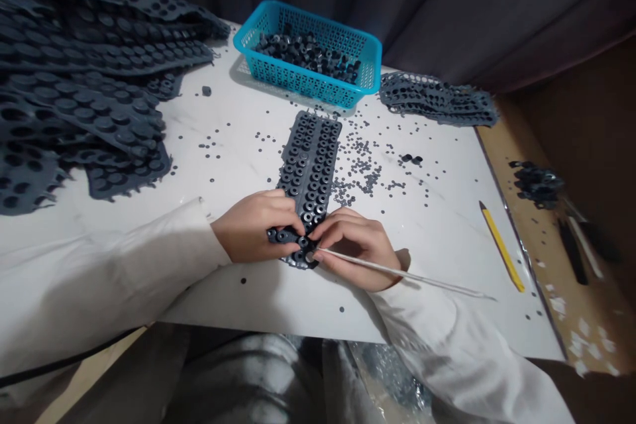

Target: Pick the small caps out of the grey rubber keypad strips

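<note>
A long dark grey rubber strip [311, 165] full of small moulded rings lies on the white table, running away from me. My left hand [253, 225] is closed on the strip's near end, fingers pinching its left edge. My right hand [355, 245] is closed on a thin white rod [412, 275], whose tip touches the near end of the strip beside my left fingertips. The rod's tail sticks out to the right over my sleeve.
A blue plastic basket [368, 56] holding several loose black rings stands at the back. Stacked grey rubber sheets [74, 79] cover the left side; another sheet [437, 99] lies at the back right. Tiny punched discs [360, 169] litter the table. A yellow pencil [501, 248] lies right.
</note>
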`<state>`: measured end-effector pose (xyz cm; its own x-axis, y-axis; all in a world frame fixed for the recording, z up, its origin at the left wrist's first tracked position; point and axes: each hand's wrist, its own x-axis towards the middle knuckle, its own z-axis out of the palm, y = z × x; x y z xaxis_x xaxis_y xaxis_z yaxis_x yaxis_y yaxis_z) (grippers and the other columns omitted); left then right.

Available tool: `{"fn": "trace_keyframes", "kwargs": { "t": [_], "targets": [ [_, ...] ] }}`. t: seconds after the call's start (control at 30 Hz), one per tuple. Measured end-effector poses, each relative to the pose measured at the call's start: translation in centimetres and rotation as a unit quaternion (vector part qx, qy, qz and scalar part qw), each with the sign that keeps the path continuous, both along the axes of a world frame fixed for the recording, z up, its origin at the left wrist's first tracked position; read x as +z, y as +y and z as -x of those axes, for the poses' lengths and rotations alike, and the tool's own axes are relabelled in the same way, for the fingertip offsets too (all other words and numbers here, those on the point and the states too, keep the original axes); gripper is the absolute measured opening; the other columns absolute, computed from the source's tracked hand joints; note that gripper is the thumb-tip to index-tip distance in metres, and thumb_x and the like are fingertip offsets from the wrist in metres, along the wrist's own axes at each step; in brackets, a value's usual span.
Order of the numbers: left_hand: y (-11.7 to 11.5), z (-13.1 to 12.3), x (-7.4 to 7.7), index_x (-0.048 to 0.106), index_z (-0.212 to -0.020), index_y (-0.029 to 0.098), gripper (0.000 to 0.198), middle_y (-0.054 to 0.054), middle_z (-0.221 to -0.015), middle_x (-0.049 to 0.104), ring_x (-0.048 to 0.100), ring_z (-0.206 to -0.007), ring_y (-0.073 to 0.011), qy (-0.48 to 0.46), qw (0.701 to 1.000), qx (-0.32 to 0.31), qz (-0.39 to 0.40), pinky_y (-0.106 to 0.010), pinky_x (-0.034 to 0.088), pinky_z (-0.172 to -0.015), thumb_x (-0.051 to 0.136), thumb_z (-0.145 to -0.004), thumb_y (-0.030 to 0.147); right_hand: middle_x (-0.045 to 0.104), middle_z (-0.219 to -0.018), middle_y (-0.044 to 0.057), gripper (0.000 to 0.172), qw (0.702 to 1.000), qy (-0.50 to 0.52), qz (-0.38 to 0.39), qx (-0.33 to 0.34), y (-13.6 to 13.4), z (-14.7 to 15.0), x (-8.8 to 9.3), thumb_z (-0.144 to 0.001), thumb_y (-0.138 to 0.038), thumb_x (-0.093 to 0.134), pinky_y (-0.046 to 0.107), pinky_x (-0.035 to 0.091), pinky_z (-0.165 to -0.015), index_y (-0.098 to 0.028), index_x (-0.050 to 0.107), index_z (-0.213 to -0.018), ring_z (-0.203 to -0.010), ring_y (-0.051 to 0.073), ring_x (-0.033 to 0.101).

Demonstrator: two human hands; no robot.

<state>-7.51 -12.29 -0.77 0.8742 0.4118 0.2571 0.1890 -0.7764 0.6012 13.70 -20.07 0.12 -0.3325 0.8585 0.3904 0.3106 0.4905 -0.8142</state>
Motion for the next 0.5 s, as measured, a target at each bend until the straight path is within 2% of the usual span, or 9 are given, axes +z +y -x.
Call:
{"fn": "trace_keyframes", "kwargs": {
  "t": [0.2,0.5],
  "targets": [
    [-0.1,-0.01,0.28,0.071,-0.086,0.018,0.014,-0.004,-0.073,0.064,0.054,-0.071,-0.0168,0.002,1.0,0.004,0.004,-0.028,0.042,-0.069,0.061,-0.083,0.027,0.073,-0.079,0.008,0.011,1.0,-0.003,0.01,0.007,0.03,0.08,0.0,-0.08,-0.021,0.071,0.031,0.053,-0.072,-0.018,0.064,-0.072,-0.073,0.016,0.067],
    [-0.85,-0.28,0.28,0.071,-0.079,0.022,0.011,-0.001,-0.073,0.064,0.053,-0.073,-0.0176,0.048,0.996,0.064,-0.04,-0.031,0.037,-0.07,0.067,-0.079,0.032,0.072,-0.073,0.008,0.012,1.0,0.006,0.013,-0.008,-0.02,0.2,0.12,-0.08,-0.02,0.071,0.03,0.053,-0.069,-0.017,0.064,-0.07,-0.069,0.016,0.066]
  ]
}}
